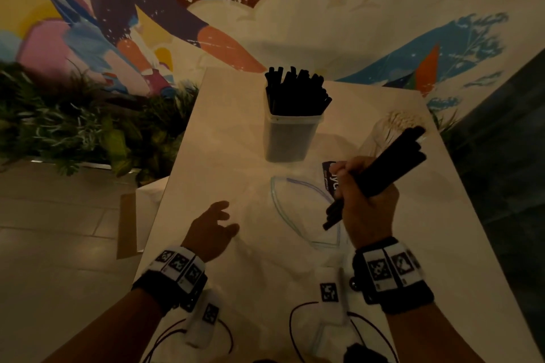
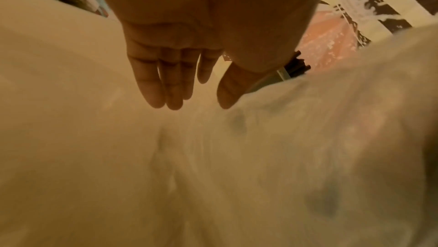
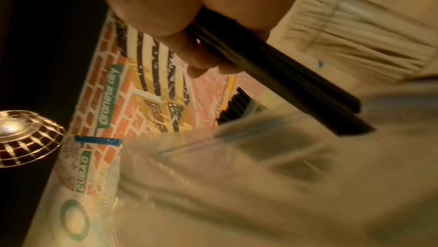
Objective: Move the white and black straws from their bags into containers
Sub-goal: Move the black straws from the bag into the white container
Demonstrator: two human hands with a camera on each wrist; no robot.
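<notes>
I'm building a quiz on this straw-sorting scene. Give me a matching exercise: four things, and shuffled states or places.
Things:
1. right hand
2. left hand
3. square container
4. clear bag

States:
A. lies flat on the table
B. grips a bundle of black straws
C. fingers relaxed, holding nothing
D. stands upright, full of black straws

Pairs: 1-B, 2-C, 3-D, 4-A

A: Head cam looks fwd & down from above the table (image 1: 224, 138), both hands in view, mural wall behind
B: Left wrist cam?
A: Close under the palm, facing along the fingers (image 2: 154, 82), low over the table
B: Right?
A: Same, tilted. All 3 share the black straws in the tub (image 1: 290, 138)
</notes>
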